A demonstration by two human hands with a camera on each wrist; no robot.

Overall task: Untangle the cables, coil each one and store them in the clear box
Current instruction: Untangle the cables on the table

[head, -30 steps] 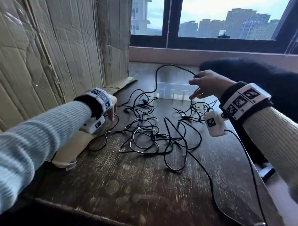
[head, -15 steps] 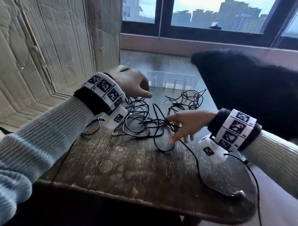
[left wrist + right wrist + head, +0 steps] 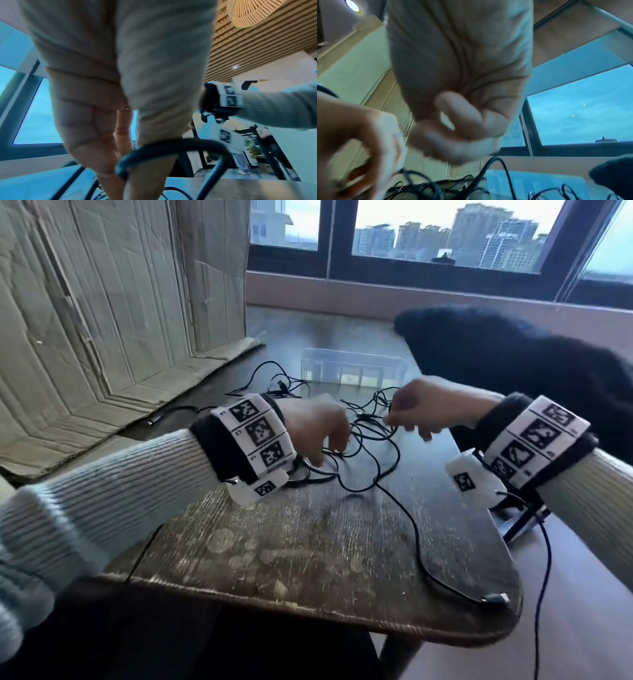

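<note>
Several thin black cables [image 3: 371, 455] lie tangled in the middle of the wooden table [image 3: 308, 549]. My left hand [image 3: 323, 458] reaches down into the near left of the tangle. In the left wrist view it [image 3: 120, 174] pinches a loop of black cable [image 3: 171, 145] between thumb and fingers. My right hand [image 3: 390, 419] hovers over the far right of the tangle, with thumb and forefinger pinching a strand. Its fingers [image 3: 458, 112] are curled in the blurred right wrist view. The clear box [image 3: 352, 368] stands empty behind the tangle.
One cable runs to a plug [image 3: 493, 597] at the table's front right edge. Flattened cardboard [image 3: 102, 337] leans along the left side. A black fuzzy garment [image 3: 513, 364] lies at the right, beside the box. A window sill runs behind.
My left hand has dropped from above the tangle onto its near left side. My right hand has lifted from the near cables and moved farther back, over the right part of the tangle.
</note>
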